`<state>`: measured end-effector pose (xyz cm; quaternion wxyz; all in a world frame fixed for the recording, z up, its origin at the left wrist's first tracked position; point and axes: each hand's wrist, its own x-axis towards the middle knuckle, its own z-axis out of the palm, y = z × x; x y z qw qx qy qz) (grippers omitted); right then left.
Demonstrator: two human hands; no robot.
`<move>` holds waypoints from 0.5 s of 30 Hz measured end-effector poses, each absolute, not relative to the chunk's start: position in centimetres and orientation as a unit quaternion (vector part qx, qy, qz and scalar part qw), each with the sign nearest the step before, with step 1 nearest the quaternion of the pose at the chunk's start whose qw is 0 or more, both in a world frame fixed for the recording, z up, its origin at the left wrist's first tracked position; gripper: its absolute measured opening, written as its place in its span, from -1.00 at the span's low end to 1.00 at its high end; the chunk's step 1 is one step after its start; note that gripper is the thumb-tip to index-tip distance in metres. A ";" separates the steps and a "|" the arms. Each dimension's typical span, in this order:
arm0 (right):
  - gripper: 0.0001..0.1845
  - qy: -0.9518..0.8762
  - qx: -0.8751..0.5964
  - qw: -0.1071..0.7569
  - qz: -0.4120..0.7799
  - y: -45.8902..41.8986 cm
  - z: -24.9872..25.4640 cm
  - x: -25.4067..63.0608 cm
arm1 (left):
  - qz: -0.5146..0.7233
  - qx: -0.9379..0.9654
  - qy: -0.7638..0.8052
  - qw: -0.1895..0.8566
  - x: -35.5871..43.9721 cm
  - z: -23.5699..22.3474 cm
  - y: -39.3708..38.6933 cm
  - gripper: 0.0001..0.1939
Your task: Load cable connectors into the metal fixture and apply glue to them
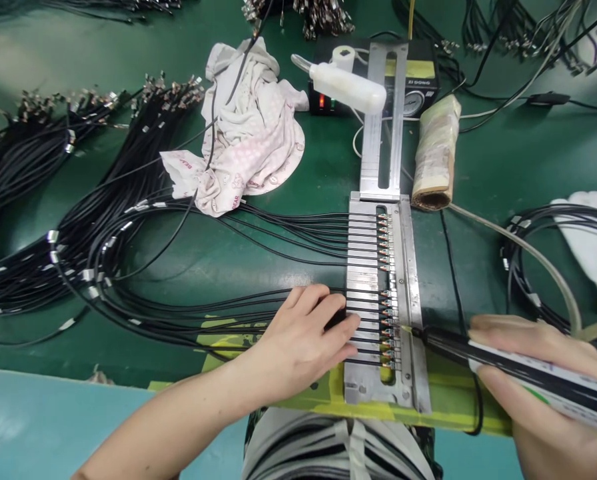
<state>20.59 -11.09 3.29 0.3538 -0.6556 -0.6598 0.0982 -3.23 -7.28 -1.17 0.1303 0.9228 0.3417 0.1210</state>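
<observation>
My left hand (pixel 306 337) rests with bent, separated fingers over several black cables (pixel 298 225) and the left edge of a slotted metal fixture (pixel 361 390). Something dark shows under those fingers; I cannot make it out. The cables lie crosswise in the fixture, with small metal connectors (pixel 389 313) lined up along its slot. Closed around a black-and-white dispensing syringe (pixel 508 367), my right hand (pixel 533 333) is right of the fixture. The syringe's thin yellowish tip is close to the lower connectors; whether it touches one is unclear.
Cable bundles (pixel 93 193) spread across the left. A crumpled cloth (pixel 253 133) lies behind the cables. Beyond the fixture's raised flap (pixel 381 147) are a white lamp (pixel 351 87) and a gauge box (pixel 423 90). A wrapped tube (pixel 436 153) and white glove (pixel 591 243) lie right.
</observation>
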 end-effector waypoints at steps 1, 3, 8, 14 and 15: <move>-0.89 -0.652 -0.661 0.351 0.123 -11.2 3.3 20.7 | 0.120 0.923 0.340 0.132 -3.2 -1.2 -7.3 -0.75; -0.91 -0.639 -0.668 0.347 0.160 -11.3 3.3 20.7 | 0.115 0.924 0.341 0.134 -3.2 -1.2 -7.4 -0.76; -0.95 -0.641 -0.657 0.353 0.180 -11.0 3.2 20.5 | 0.112 0.924 0.339 0.138 -3.2 -1.5 -7.3 -0.76; -0.98 -0.646 -0.647 0.357 0.191 -10.8 3.0 20.6 | 0.107 0.923 0.342 0.139 -3.2 -1.4 -7.3 -0.76; -0.98 -0.645 -0.647 0.357 0.192 -10.8 3.0 20.6 | 0.106 0.923 0.342 0.139 -3.2 -1.4 -7.4 -0.76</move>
